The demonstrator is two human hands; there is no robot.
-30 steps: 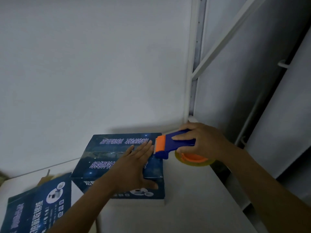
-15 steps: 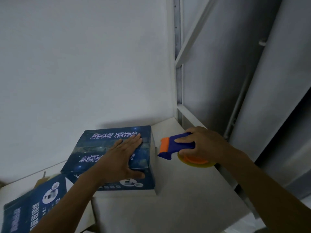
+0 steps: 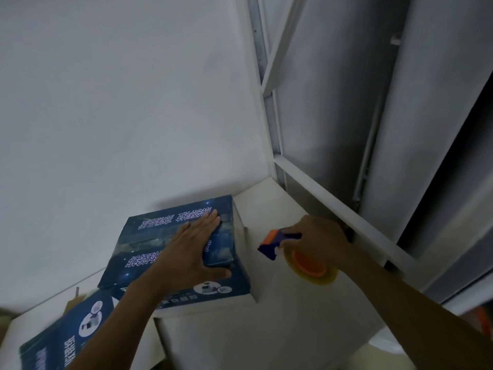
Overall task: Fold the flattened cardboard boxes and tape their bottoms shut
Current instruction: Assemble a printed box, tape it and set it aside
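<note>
Gripping the dispenser (image 3: 276, 244), right hand (image 3: 324, 240) sits apart from box (image 3: 149, 244) edge.

One wide-angle camera rides on the person's head, tilted forward and down toward the white table (image 3: 269, 206) and the corner where wall (image 3: 120, 102) meets metal frame (image 3: 333, 206). It sits close: both forearms enter from the bottom edge, left hand (image 3: 192, 252) and right hand (image 3: 322, 241) landing lower middle.
</note>
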